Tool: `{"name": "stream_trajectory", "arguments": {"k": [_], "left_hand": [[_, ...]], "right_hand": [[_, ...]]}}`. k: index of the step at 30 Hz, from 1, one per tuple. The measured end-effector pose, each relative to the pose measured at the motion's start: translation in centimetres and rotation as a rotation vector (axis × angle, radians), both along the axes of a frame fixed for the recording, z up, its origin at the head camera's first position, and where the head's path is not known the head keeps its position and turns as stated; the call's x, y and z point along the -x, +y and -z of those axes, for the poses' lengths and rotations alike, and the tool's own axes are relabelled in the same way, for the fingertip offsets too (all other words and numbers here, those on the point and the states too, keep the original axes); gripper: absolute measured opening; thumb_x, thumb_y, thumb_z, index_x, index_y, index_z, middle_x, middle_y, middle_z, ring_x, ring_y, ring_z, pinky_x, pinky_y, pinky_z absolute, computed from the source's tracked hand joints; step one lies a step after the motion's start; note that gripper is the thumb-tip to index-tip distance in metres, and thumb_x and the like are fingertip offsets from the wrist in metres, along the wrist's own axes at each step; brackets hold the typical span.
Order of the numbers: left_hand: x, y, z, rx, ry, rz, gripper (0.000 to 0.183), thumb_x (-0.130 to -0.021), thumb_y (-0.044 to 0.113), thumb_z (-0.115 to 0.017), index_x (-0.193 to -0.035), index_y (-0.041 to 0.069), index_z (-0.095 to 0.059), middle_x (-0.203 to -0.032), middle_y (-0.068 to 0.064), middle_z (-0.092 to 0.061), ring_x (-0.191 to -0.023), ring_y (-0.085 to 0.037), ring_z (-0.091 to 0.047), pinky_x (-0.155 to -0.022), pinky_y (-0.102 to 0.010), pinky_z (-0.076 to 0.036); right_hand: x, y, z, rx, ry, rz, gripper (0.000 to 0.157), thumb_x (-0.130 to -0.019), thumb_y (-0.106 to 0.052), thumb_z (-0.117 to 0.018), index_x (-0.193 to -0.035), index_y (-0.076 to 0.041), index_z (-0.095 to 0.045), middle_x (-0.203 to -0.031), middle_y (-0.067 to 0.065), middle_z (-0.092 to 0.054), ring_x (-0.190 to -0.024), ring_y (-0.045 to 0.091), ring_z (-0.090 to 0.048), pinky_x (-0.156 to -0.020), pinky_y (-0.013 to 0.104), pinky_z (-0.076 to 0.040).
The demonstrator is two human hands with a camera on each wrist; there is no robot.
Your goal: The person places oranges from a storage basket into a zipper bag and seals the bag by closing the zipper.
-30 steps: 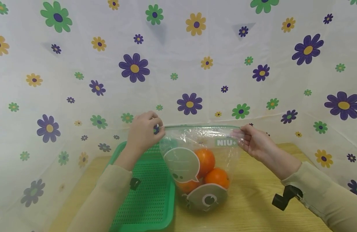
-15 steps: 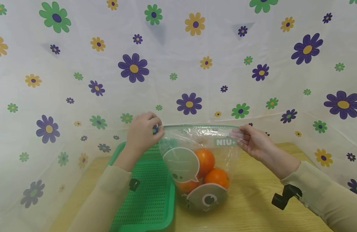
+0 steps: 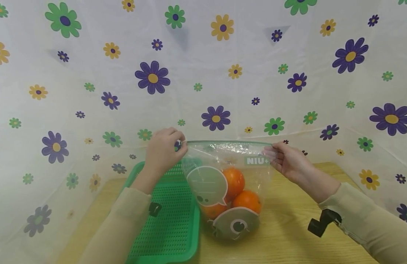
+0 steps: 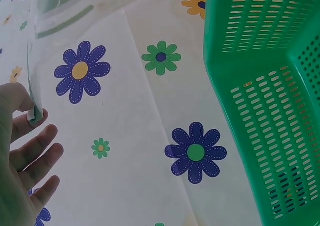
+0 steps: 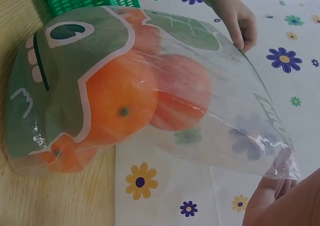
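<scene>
A clear plastic zip bag [image 3: 203, 156] with green print stands upright on the table, its top edge stretched straight between both hands. Several oranges [image 3: 247, 201] lie inside, partly behind the printed face; the right wrist view shows an orange [image 5: 122, 98] through the film. My left hand [image 3: 163, 150] pinches the bag's top left corner between thumb and forefinger, and in the left wrist view the other fingers [image 4: 42, 156] are spread apart. At the top right corner, my right hand [image 3: 294, 161] pinches the edge with the thumb on top.
A green perforated basket [image 3: 193, 253] stands left of the bag, beneath the left forearm. The wooden table [image 3: 289, 234] runs back to a white flowered cloth [image 3: 190, 106] that hangs behind and at both sides. Black camera mounts [image 3: 323, 222] sit on both wrists.
The bag's top edge has risen very slightly and looks straighter. Both hands keep their pinch at the corners; the right forearm has shifted slightly.
</scene>
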State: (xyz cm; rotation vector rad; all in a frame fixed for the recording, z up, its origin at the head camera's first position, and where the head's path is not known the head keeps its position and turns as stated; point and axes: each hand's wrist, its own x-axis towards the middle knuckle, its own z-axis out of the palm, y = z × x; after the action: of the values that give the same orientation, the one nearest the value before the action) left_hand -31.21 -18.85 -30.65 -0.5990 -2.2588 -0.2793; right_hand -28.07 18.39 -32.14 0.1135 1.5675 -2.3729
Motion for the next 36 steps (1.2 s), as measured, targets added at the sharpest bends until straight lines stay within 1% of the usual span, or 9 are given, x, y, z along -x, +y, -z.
{"name": "stream_trajectory", "arguments": {"k": [4, 8, 12, 17, 20, 24, 30, 33, 36], "left_hand": [[0.1, -0.1, 0.1, -0.021, 0.001, 0.002, 0.009, -0.091, 0.015, -0.072, -0.088, 0.008, -0.075, -0.094, -0.009, -0.077, -0.09, -0.032, -0.071, -0.095, -0.051, -0.057], [0.0, -0.2, 0.0, -0.03, 0.013, 0.011, 0.008, -0.091, 0.014, -0.072, -0.087, 0.008, -0.074, -0.093, -0.009, -0.077, -0.087, -0.032, -0.071, -0.092, -0.051, -0.058], [-0.1, -0.3, -0.1, -0.037, 0.043, 0.02, 0.008, -0.091, 0.013, -0.072, -0.086, 0.007, -0.074, -0.094, -0.011, -0.078, -0.086, -0.033, -0.072, -0.089, -0.05, -0.059], [-0.1, -0.4, -0.2, -0.05, 0.057, 0.012, 0.008, -0.092, 0.013, -0.071, -0.088, 0.007, -0.073, -0.097, -0.012, -0.079, -0.09, -0.034, -0.073, -0.09, -0.05, -0.059], [-0.2, -0.4, -0.1, -0.06, 0.06, 0.007, 0.008, -0.092, 0.013, -0.07, -0.089, 0.006, -0.073, -0.097, -0.011, -0.079, -0.09, -0.033, -0.072, -0.092, -0.05, -0.059], [-0.4, -0.4, 0.0, -0.071, 0.075, 0.021, 0.009, -0.093, 0.012, -0.068, -0.091, 0.006, -0.073, -0.094, -0.011, -0.078, -0.088, -0.033, -0.071, -0.093, -0.05, -0.058], [-0.7, -0.6, 0.2, -0.091, 0.085, 0.048, 0.011, -0.094, 0.013, -0.067, -0.091, 0.004, -0.073, -0.09, -0.012, -0.077, -0.084, -0.032, -0.07, -0.089, -0.048, -0.058], [-0.8, -0.7, 0.2, -0.109, 0.08, 0.053, 0.011, -0.094, 0.013, -0.068, -0.091, 0.003, -0.073, -0.089, -0.012, -0.078, -0.084, -0.032, -0.071, -0.088, -0.047, -0.058], [-0.8, -0.8, 0.4, -0.122, 0.076, 0.053, 0.012, -0.095, 0.013, -0.068, -0.092, 0.003, -0.073, -0.089, -0.013, -0.078, -0.084, -0.033, -0.071, -0.087, -0.047, -0.059]], "right_hand": [[0.1, 0.1, 0.2, -0.03, 0.005, -0.028, 0.016, -0.114, -0.023, -0.044, -0.122, -0.014, -0.054, -0.092, -0.005, -0.078, -0.083, 0.005, -0.073, -0.079, 0.016, -0.061], [0.3, 0.3, 0.5, -0.041, 0.038, -0.059, 0.018, -0.114, -0.021, -0.044, -0.114, -0.014, -0.061, -0.092, -0.006, -0.078, -0.083, 0.005, -0.072, -0.079, 0.016, -0.061], [0.4, 0.4, 0.9, -0.086, 0.101, -0.105, 0.027, -0.114, -0.021, -0.044, -0.102, -0.016, -0.068, -0.091, -0.006, -0.077, -0.085, 0.006, -0.072, -0.083, 0.019, -0.062], [0.5, 0.4, 1.3, -0.164, 0.147, -0.135, 0.029, -0.114, -0.026, -0.043, -0.102, -0.016, -0.068, -0.091, -0.006, -0.075, -0.086, 0.007, -0.072, -0.085, 0.02, -0.062], [0.4, 0.3, 1.8, -0.214, 0.156, -0.146, 0.027, -0.114, -0.029, -0.043, -0.107, -0.015, -0.065, -0.092, -0.007, -0.074, -0.087, 0.008, -0.072, -0.085, 0.019, -0.062], [0.3, 0.3, 2.7, -0.293, 0.19, -0.184, 0.026, -0.114, -0.032, -0.042, -0.121, -0.013, -0.057, -0.098, -0.01, -0.075, -0.095, 0.006, -0.072, -0.089, 0.02, -0.061], [0.0, 0.2, 3.8, -0.396, 0.265, -0.277, 0.049, -0.114, -0.038, -0.042, -0.145, 0.0, -0.046, -0.112, -0.01, -0.073, -0.107, 0.006, -0.07, -0.099, 0.022, -0.059], [-0.1, 0.2, 4.3, -0.417, 0.292, -0.328, 0.054, -0.114, -0.038, -0.043, -0.147, 0.004, -0.047, -0.116, -0.01, -0.072, -0.11, 0.007, -0.069, -0.101, 0.023, -0.058], [-0.2, 0.1, 4.8, -0.421, 0.308, -0.369, 0.05, -0.113, -0.034, -0.048, -0.144, 0.005, -0.054, -0.117, -0.01, -0.073, -0.111, 0.007, -0.068, -0.101, 0.021, -0.057]]}}
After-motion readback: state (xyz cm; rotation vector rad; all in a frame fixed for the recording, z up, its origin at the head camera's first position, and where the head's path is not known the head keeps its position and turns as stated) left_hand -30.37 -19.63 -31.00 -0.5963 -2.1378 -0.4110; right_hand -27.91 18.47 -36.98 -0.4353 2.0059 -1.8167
